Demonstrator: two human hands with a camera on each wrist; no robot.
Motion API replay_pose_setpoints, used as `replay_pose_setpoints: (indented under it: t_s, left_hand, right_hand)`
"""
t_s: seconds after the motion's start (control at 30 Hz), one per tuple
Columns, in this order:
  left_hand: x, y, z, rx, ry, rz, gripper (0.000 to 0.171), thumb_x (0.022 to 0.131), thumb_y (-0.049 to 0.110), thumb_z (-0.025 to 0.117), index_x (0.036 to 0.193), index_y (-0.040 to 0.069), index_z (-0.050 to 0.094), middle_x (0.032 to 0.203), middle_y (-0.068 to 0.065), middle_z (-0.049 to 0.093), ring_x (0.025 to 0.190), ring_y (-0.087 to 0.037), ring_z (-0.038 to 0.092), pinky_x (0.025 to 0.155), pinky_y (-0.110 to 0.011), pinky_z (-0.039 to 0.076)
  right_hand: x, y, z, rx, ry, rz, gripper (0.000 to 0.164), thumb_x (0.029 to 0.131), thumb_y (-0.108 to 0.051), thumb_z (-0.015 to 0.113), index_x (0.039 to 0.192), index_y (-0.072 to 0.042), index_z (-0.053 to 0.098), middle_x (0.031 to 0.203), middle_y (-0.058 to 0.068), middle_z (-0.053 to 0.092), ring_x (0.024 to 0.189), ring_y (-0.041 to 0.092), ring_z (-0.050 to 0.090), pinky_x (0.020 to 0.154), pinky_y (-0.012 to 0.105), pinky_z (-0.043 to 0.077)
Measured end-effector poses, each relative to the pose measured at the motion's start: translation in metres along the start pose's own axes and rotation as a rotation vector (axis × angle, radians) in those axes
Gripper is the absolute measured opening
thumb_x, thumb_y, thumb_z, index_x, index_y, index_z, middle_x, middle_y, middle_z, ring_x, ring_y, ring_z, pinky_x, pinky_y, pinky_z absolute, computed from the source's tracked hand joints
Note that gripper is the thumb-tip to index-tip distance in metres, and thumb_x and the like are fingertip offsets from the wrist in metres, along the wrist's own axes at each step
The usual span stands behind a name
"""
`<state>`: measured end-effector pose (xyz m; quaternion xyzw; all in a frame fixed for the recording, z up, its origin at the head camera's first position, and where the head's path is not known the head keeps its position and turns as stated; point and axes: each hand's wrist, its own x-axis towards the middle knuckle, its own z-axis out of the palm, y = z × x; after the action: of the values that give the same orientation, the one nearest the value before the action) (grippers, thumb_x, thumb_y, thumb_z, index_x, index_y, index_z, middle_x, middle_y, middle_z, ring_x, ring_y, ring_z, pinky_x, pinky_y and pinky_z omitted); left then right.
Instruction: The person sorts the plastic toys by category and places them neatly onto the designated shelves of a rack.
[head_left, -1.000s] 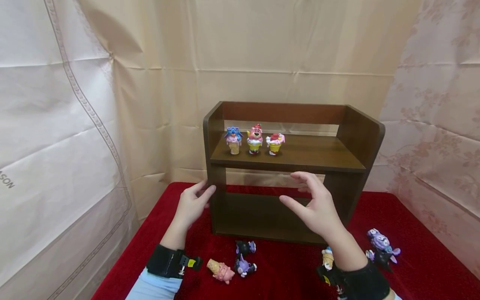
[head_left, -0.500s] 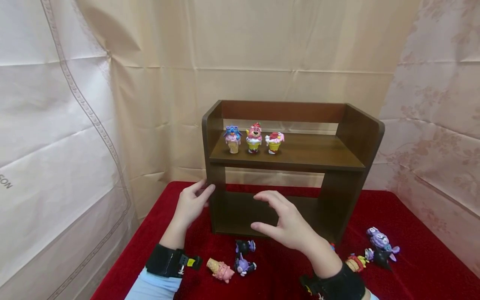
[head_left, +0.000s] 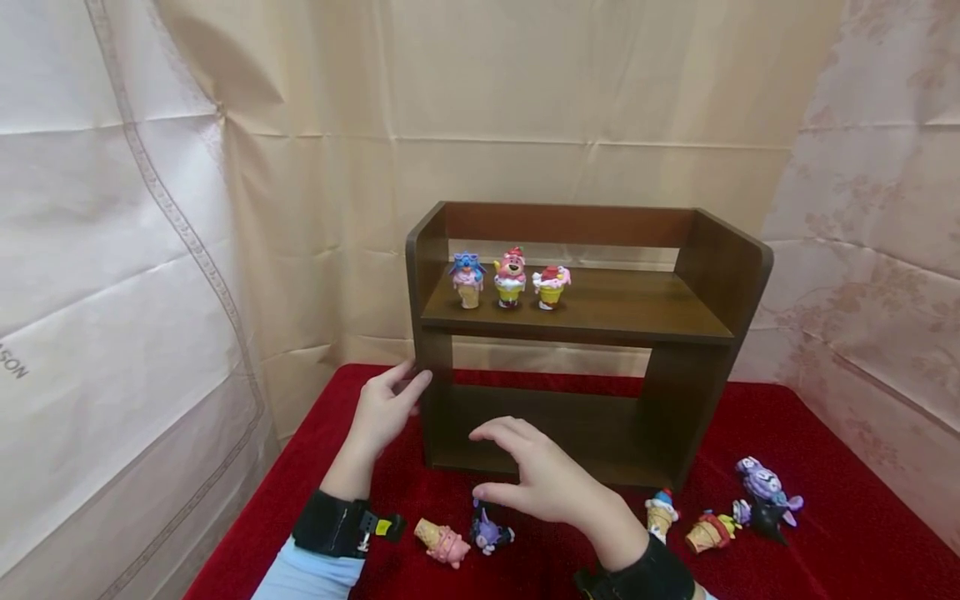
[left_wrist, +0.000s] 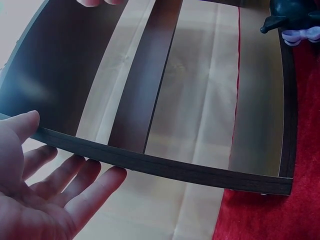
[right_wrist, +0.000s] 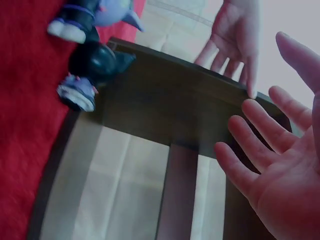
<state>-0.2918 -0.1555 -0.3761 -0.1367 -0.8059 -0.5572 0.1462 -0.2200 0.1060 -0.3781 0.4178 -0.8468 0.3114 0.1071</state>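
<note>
A dark brown two-tier wooden shelf stands on the red cloth. My left hand rests at its left side panel, fingers extended along the outside and thumb at the front edge. In front of the lower tier hovers my right hand, fingers spread and holding nothing. Just below it a purple figurine lies on the cloth. A black-and-purple figurine, mostly hidden behind my hand in the head view, shows in the right wrist view. Beside them lies a pink ice-cream-cone figurine.
On the upper tier, toward the left, stand a blue figurine, a pink bear figurine and a yellow-cup figurine. Several more lie front right, including a blue-topped cone, a red-and-yellow cone and a purple figurine. Curtains hang behind.
My right hand has moved left and down, from before the shelf's right side to above the purple and black figurines. The cones at the right came into view. My left hand has stayed put.
</note>
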Motion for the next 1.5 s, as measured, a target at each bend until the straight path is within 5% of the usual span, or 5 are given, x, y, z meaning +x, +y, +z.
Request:
replay_pose_setpoints:
  t_s: [0.33,0.6,0.9,1.27,1.5]
  left_hand:
    - [-0.001,-0.001,0.0,-0.006,0.007,0.01,0.054,0.091,0.044,0.063,0.137,0.016,0.054,0.125,-0.008,0.06,0.09,-0.018,0.064,0.071,-0.042,0.058]
    - [0.002,-0.002,0.0,0.012,-0.002,0.001,0.054,0.091,0.047,0.062,0.137,0.019,0.054,0.125,-0.004,0.06,0.089,-0.018,0.064,0.069,-0.035,0.058]
    - [0.001,-0.002,0.001,0.001,-0.007,-0.006,0.055,0.091,0.047,0.062,0.137,0.019,0.053,0.126,-0.007,0.059,0.086,-0.023,0.065,0.074,-0.046,0.057]
    - [0.003,-0.002,0.002,-0.009,-0.007,-0.006,0.055,0.091,0.046,0.063,0.137,0.017,0.053,0.125,-0.005,0.06,0.087,-0.016,0.064,0.074,-0.047,0.057]
    - [0.002,0.0,0.0,-0.006,-0.003,-0.017,0.055,0.091,0.045,0.063,0.137,0.017,0.053,0.124,-0.007,0.06,0.08,-0.023,0.066,0.076,-0.048,0.056]
  right_hand:
    - [-0.001,0.0,0.026,-0.003,-0.147,0.016,0.064,0.082,-0.049,0.072,0.137,-0.032,0.044,0.131,-0.011,0.049,0.119,0.006,0.042,0.096,0.04,0.046]
    - [-0.004,0.003,0.043,-0.024,-0.298,0.021,0.055,0.084,-0.044,0.072,0.132,-0.027,0.052,0.126,-0.008,0.055,0.115,0.007,0.045,0.094,0.038,0.047]
    - [-0.004,-0.004,0.058,-0.147,-0.345,-0.061,0.047,0.085,-0.04,0.072,0.126,-0.019,0.059,0.121,-0.01,0.058,0.114,0.006,0.047,0.097,0.04,0.044]
    - [-0.003,-0.007,0.072,-0.215,-0.376,0.039,0.046,0.081,-0.041,0.076,0.121,-0.025,0.061,0.112,-0.015,0.061,0.11,0.008,0.05,0.093,0.063,0.04]
    - [0.0,-0.007,0.073,-0.2,-0.443,0.1,0.044,0.079,-0.043,0.076,0.118,-0.027,0.062,0.103,-0.016,0.063,0.101,0.004,0.053,0.093,0.068,0.036]
